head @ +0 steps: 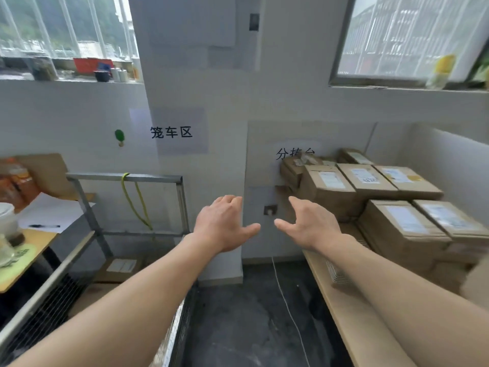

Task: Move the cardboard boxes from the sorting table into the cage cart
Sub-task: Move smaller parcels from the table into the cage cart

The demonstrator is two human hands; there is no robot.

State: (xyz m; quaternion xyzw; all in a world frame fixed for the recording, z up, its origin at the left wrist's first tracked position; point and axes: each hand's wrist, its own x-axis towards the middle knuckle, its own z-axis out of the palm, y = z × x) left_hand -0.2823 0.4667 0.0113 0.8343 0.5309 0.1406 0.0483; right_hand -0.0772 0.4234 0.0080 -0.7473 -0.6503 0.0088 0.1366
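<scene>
The metal cage cart (pixel 124 178) stands at the left by the wall, and the wooden sorting table (pixel 352 313) runs along the right. The cardboard boxes (pixel 404 229) sit stacked at the table's far end, white labels facing up. Between cart and table, the left hand (pixel 222 223) and right hand (pixel 309 223) reach forward in mid-air, fingers loosely spread, thumbs toward each other, holding nothing.

Wall sign (pixel 294 152) — lower part hidden behind cardboard boxes (pixel 328 188).
</scene>
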